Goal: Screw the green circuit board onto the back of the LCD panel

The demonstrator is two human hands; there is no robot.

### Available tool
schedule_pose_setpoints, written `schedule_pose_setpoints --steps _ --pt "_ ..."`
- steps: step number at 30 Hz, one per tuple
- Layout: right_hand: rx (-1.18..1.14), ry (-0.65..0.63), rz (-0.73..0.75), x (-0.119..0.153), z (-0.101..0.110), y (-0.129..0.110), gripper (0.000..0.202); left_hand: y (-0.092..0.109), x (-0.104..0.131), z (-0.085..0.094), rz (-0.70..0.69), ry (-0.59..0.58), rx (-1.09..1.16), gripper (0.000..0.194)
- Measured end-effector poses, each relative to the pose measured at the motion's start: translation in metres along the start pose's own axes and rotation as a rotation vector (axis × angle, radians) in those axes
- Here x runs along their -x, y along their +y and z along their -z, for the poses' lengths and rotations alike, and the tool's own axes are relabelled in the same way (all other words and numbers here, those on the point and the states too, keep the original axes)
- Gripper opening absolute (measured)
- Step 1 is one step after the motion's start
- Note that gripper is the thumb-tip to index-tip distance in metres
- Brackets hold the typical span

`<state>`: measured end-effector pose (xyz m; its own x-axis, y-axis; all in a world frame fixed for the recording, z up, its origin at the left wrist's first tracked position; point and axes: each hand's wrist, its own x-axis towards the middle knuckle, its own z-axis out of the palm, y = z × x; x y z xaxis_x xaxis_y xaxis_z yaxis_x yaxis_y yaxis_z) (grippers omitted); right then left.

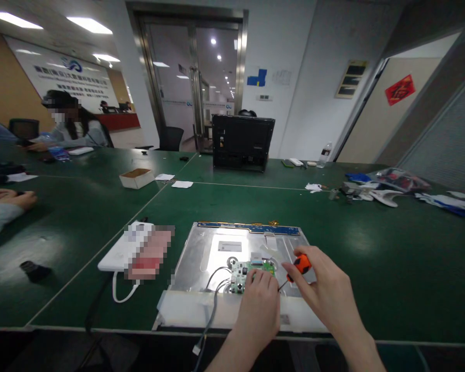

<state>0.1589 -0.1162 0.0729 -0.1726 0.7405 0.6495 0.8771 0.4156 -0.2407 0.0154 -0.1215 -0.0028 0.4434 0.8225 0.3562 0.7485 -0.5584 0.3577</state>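
Observation:
A metal-backed display panel [194, 258] lies near the table's front edge, with a blue circuit strip along its far side. On it sits a green circuit board [238, 271], with dark cables [214, 310] running from its left side over the table edge. My left hand [260, 299] rests on the board's near right part, its fingers curled and their tips partly hidden. In my right hand [325, 284] is an orange and black screwdriver [303, 263], held between thumb and fingers. Its shaft slants down left to the board's right edge, where the tip is hidden behind my left hand.
Left of the panel lie a white device [126, 248] with a cable and a dark object [34, 269]. Farther back stand an open box [137, 178] and a black monitor [242, 142]. Another person's hands [13, 199] are at far left; assorted items [387, 196] lie at right.

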Motion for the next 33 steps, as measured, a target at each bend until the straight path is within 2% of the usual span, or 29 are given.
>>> schedule_pose_setpoints --steps 4,10,12,16,19,22,27,29,33 --pt "0.214 -0.044 -0.01 -0.005 0.011 0.003 0.028 -0.001 0.0 0.002 -0.011 -0.003 0.006 0.011" --pt "0.181 -0.287 0.033 -0.019 0.028 -0.004 0.014 -0.002 0.001 0.002 -0.034 0.023 0.016 0.009" --pt "0.21 -0.346 0.066 -0.023 0.031 -0.005 0.015 -0.003 0.001 0.001 -0.034 0.028 0.02 0.007" --pt "0.316 -0.385 0.114 -0.032 0.032 -0.006 0.018 -0.003 0.001 -0.001 -0.039 0.033 0.014 0.009" --pt "0.286 -0.422 0.161 -0.038 0.033 -0.009 0.011 -0.003 0.001 -0.001 -0.049 0.033 0.012 0.009" --pt "0.26 -0.44 0.216 -0.042 0.034 -0.013 0.016 -0.003 0.001 0.0 -0.046 0.04 0.017 0.008" --pt "0.361 -0.464 0.24 -0.048 0.031 -0.016 0.018 -0.003 0.0 0.0 -0.038 0.04 0.025 0.009" --pt "0.315 -0.491 0.234 -0.049 0.03 -0.016 0.012 -0.004 -0.001 -0.001 -0.038 0.029 0.028 0.008" --pt "0.218 -0.512 0.245 -0.05 0.033 -0.017 0.017 -0.003 -0.001 -0.001 -0.031 0.025 0.022 0.008"
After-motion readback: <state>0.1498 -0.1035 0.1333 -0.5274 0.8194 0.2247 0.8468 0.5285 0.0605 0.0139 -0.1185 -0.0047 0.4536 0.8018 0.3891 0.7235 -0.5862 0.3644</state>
